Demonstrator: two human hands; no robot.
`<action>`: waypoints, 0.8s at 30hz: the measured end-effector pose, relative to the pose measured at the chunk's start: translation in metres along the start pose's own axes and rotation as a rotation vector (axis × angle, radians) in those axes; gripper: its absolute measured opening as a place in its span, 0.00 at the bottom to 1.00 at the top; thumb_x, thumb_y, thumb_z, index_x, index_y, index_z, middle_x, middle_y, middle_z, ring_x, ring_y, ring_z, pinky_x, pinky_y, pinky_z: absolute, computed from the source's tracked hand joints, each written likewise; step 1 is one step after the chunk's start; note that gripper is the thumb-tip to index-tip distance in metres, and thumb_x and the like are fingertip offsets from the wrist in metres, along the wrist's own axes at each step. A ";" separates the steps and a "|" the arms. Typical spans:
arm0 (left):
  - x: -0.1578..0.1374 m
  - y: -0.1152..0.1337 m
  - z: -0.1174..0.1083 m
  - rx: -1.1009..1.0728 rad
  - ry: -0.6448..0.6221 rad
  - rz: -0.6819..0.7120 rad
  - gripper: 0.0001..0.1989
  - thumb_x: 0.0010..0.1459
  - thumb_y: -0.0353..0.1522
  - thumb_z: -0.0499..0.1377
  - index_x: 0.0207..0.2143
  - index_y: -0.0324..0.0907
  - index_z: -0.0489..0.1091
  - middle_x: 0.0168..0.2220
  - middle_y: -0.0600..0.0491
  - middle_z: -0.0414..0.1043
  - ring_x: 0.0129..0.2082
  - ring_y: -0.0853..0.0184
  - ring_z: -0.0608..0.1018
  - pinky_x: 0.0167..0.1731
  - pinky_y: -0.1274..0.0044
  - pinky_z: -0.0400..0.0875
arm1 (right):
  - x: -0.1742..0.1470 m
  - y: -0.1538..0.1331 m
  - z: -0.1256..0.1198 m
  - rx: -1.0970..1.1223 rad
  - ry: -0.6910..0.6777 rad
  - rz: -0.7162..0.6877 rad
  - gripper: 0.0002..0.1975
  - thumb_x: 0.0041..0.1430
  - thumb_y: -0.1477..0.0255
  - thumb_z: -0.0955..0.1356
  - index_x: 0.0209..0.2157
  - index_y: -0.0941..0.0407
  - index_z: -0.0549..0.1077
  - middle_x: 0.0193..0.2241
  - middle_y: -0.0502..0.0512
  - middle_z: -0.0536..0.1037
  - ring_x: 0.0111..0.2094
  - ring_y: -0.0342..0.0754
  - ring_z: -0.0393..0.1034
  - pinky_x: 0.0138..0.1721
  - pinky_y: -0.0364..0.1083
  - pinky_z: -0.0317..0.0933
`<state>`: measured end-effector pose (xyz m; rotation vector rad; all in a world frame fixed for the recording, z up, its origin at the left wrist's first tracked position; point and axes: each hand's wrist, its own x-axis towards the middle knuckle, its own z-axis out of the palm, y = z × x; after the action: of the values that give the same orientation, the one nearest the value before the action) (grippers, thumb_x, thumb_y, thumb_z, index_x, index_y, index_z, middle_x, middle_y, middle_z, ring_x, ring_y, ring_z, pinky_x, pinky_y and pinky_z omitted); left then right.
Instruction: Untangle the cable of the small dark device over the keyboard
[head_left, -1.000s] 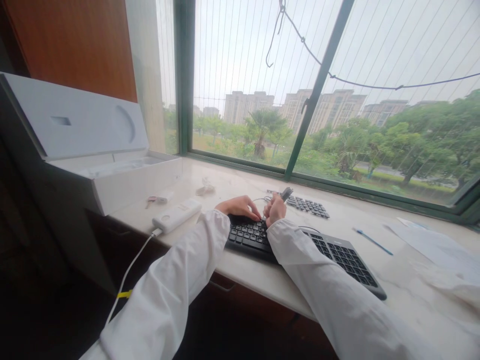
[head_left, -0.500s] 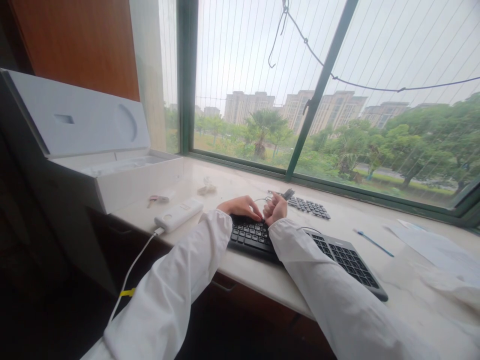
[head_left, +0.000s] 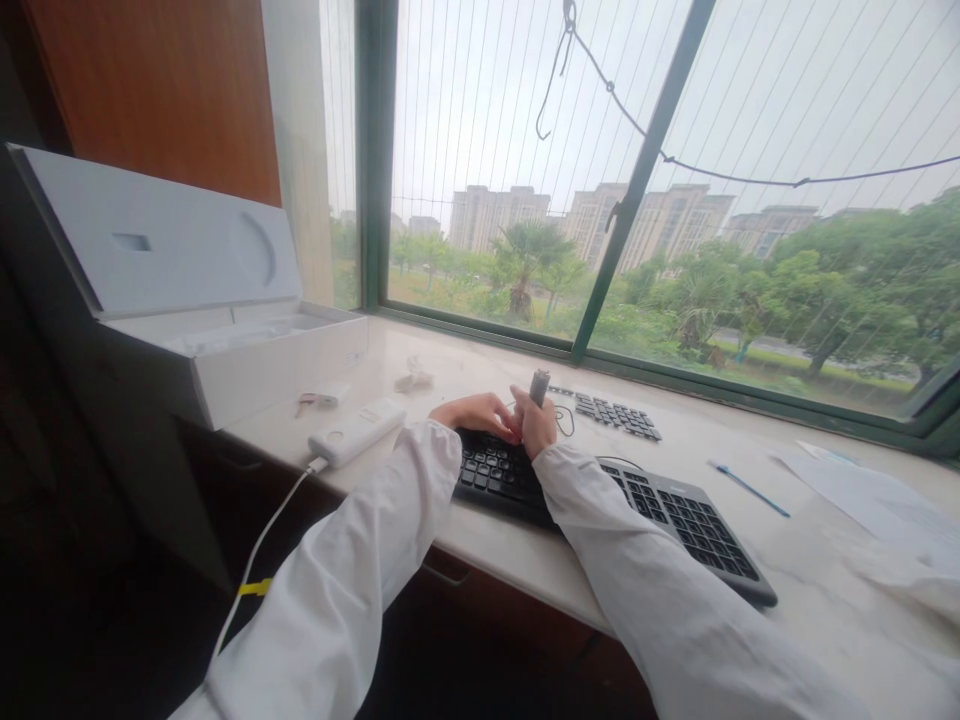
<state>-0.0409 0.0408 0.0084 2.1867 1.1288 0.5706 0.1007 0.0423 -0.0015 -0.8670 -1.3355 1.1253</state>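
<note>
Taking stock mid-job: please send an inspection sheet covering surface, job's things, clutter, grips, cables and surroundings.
Surface: pale marbled worktop
Job's things: black keyboard; dark keys in rows beyond it; dark stick-like tool
Clutter: open white box, blue pen-like stick, papers, crumpled whitish item
Grips: right grip closed around the tool; left grip at the keyboard, its hold unclear
Cables: white cable running from white oblong device; thin dark cord beyond right grip
Surroundings: green-framed window ahead, buildings and trees outside
</note>
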 end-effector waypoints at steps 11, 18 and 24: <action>0.006 -0.013 0.005 -0.079 0.017 0.142 0.15 0.45 0.34 0.65 0.36 0.35 0.76 0.32 0.51 0.76 0.34 0.65 0.74 0.35 0.77 0.66 | -0.011 0.003 -0.005 -0.407 -0.112 -0.348 0.22 0.51 0.56 0.64 0.14 0.56 0.58 0.12 0.46 0.57 0.18 0.39 0.52 0.19 0.41 0.46; 0.004 -0.004 0.006 -0.071 0.046 0.170 0.14 0.46 0.33 0.65 0.37 0.36 0.75 0.35 0.50 0.76 0.36 0.64 0.75 0.37 0.76 0.67 | -0.019 -0.008 -0.002 -0.432 -0.113 -0.386 0.23 0.52 0.57 0.63 0.13 0.56 0.59 0.12 0.47 0.57 0.18 0.40 0.51 0.20 0.42 0.47; 0.002 -0.001 0.007 0.014 0.130 0.129 0.14 0.45 0.36 0.65 0.33 0.36 0.76 0.31 0.51 0.75 0.31 0.67 0.72 0.32 0.77 0.65 | -0.025 -0.010 0.002 -0.479 -0.097 -0.445 0.25 0.53 0.54 0.63 0.12 0.55 0.54 0.12 0.46 0.52 0.18 0.39 0.48 0.20 0.42 0.44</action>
<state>-0.0357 0.0410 0.0028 2.2739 1.0653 0.7731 0.1026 0.0159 0.0007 -0.7993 -1.8103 0.5112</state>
